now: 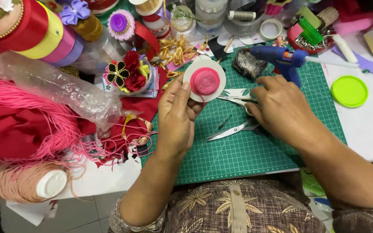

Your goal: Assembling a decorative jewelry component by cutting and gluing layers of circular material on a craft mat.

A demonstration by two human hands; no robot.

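Note:
My left hand [177, 115] holds up a white round disc [204, 79] with a pink spiral of cord wound on its middle, thumb pressed against its lower edge. My right hand [277, 107] rests on the green cutting mat [247, 151], fingers closed over the handles of a pair of scissors [233, 130] whose open blades point left on the mat. A blue glue gun [281, 58] stands just beyond my right hand.
A thick bundle of pink cord [26, 116], red cloth and a clear plastic bag [52, 84] crowd the left. Ribbon rolls [44, 36], fabric flowers [128, 71], jars and tape line the back. A lime-green lid [349, 91] lies on the white table at right.

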